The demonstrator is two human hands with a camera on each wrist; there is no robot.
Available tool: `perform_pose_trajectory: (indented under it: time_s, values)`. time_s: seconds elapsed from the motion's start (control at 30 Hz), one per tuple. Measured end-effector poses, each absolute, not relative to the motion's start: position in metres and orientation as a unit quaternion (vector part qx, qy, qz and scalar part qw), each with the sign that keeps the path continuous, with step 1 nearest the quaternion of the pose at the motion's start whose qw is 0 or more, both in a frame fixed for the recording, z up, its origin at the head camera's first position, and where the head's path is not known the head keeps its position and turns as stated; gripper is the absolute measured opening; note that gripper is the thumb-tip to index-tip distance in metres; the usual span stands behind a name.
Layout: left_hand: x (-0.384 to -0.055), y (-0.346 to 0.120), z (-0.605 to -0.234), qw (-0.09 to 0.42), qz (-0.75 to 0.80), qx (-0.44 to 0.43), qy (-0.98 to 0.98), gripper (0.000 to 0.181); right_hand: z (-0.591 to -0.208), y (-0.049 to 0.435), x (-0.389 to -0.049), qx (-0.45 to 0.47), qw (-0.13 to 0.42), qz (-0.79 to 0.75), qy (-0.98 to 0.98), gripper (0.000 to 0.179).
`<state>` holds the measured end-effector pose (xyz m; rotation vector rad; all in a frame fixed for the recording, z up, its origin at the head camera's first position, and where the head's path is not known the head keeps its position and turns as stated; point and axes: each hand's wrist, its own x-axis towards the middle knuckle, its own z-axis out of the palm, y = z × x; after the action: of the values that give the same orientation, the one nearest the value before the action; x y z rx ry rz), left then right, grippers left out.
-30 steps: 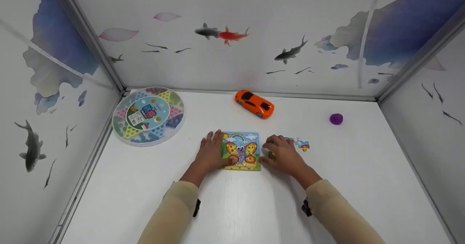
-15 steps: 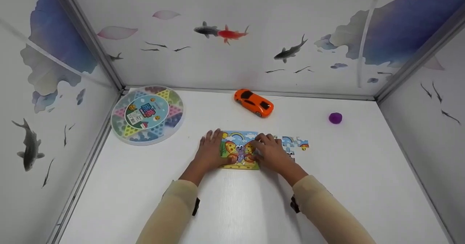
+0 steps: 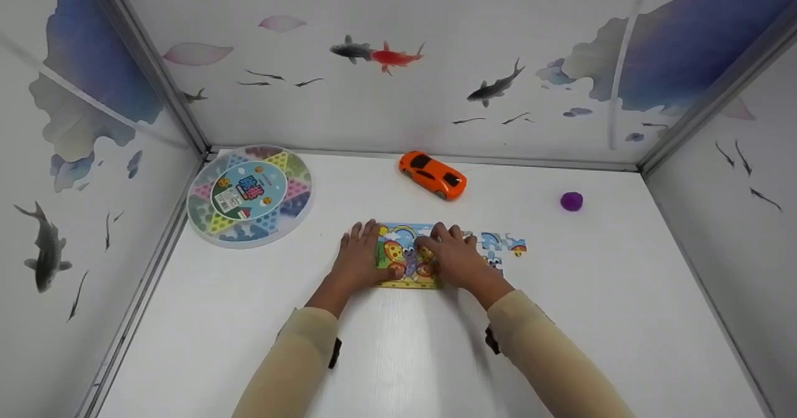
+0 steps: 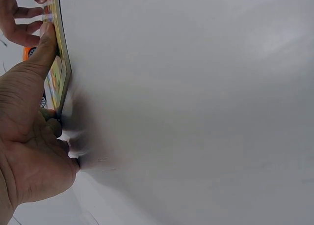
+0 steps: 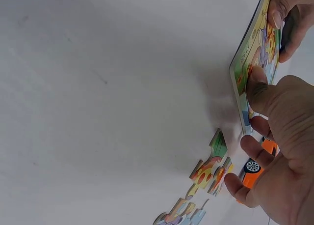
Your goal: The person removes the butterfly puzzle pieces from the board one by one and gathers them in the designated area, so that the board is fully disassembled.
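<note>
A square butterfly puzzle board (image 3: 405,234) lies on the white table in the head view. My left hand (image 3: 358,259) holds its left side, thumb over the picture and fingers along the edge. In the left wrist view the left thumb (image 4: 45,50) rests on the board's face. My right hand (image 3: 457,256) reaches over the right part of the board, its fingertips on the picture. Its thumb (image 5: 257,82) touches the board's face in the right wrist view, while several fingers hang loosely spread beyond the edge. Loose puzzle pieces (image 3: 492,241) lie to its right, partly covered by that hand.
An orange toy car (image 3: 433,175) sits behind the board, near the back wall. At the back left lies a round board game (image 3: 250,195) with a clear cover. A purple ball (image 3: 571,201) is at the back right. Printed panels enclose the table.
My right hand has moved left from the loose pieces onto the right part of the board, uncovering more pieces. The left hand stays in place on the board.
</note>
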<state>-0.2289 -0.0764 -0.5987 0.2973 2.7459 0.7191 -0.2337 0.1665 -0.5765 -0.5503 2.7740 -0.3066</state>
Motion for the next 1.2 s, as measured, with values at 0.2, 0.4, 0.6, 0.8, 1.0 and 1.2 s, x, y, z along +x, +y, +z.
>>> perform_pose_trajectory:
  time_s: [0.2,0.4,0.6,0.8,1.0,1.2]
  values:
    - [-0.231,-0.075,-0.6,0.149,0.247,0.098,0.952,0.12,-0.575,0.164,-0.236,-0.181,0.159,-0.115,0.964,0.058]
    - [-0.231,-0.075,-0.6,0.157,0.248,0.093,0.951,0.12,-0.575,0.162,-0.237,-0.179,0.157,-0.117,0.964,0.062]
    - [-0.231,-0.074,-0.598,0.161,0.25,0.092,0.95,0.12,-0.575,0.161,-0.238,-0.177,0.153,-0.112,0.966,0.067]
    - [-0.23,-0.074,-0.599,0.156,0.252,0.094,0.951,0.119,-0.575,0.158,-0.235,-0.172,0.148,-0.125,0.966,0.063]
    - [-0.23,-0.074,-0.596,0.156,0.246,0.093,0.952,0.118,-0.576,0.156,-0.234,-0.175,0.133,-0.125,0.968,0.057]
    - [-0.23,-0.073,-0.595,0.156,0.244,0.091,0.953,0.118,-0.576,0.156,-0.234,-0.173,0.133,-0.118,0.969,0.063]
